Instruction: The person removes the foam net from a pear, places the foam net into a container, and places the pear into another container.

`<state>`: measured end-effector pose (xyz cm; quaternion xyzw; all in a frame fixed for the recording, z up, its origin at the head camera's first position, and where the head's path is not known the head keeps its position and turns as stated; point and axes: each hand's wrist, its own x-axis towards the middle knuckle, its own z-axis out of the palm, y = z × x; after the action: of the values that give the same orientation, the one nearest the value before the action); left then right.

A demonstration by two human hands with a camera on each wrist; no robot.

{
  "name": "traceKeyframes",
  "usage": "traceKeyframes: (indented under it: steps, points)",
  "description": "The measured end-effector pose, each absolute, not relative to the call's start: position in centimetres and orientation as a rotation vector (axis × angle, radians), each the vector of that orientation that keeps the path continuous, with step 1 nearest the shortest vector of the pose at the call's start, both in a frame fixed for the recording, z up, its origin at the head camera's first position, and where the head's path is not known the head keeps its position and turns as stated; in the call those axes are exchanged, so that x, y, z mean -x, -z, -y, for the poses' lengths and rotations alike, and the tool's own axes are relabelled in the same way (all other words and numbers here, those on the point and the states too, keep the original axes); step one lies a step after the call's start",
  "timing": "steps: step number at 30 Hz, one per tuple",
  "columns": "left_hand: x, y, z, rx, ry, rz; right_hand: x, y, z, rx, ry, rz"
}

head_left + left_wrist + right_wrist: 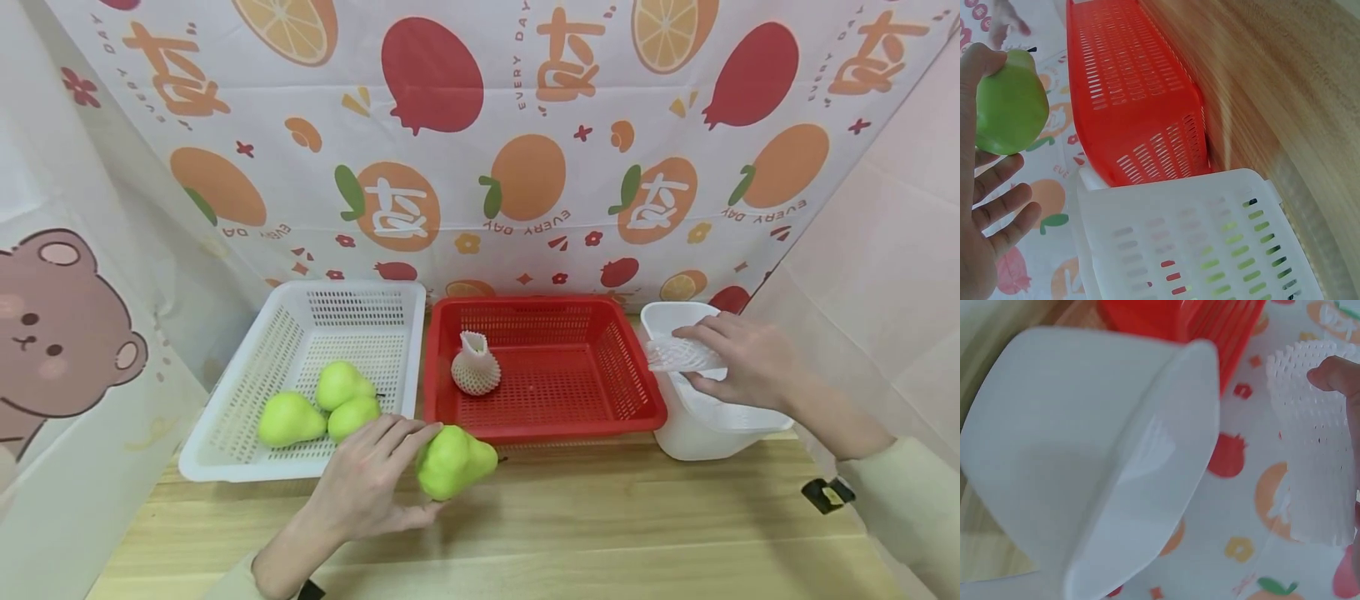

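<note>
My left hand [367, 475] pinches a green pear [453, 462] between thumb and fingers, over the wood in front of the baskets. The pear lies sideways, its stem to the right; it shows large in the left wrist view, where the other fingers are spread below it. My right hand [753, 358] pinches a flattened white foam net sleeve [682, 355] above the white plastic bin [693, 433]. In the right wrist view the thumb presses on the net's mesh. Several green pears [291, 419] lie in the white basket [225, 442] at the left.
The red basket [540, 429] stands between the white basket and the bin. Inside it, a bulging foam net [476, 372] stands upright at the left; its contents are hidden. A fruit-print sheet [457, 233] hangs behind. The wooden tabletop [600, 525] runs along the front.
</note>
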<state>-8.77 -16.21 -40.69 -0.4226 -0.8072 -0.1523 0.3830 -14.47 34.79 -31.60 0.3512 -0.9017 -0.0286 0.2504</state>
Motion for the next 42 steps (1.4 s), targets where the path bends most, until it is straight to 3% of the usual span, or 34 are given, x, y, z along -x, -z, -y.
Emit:
traceKeyframes:
  steps: [16, 32, 42]
  points:
    - [8.5, 40.7, 16.4, 1.064, 0.372, 2.099, 16.1, 33.9, -39.1, -0.656, 0.093, 2.757]
    - [8.7, 40.5, 16.4, 1.060, 0.377, 2.087, 16.7, 36.3, -39.4, -0.664, 0.113, 2.935]
    - [8.6, 40.3, 17.0, 1.046, 0.347, 2.120, 15.6, 35.7, -38.3, -0.642, 0.078, 2.860]
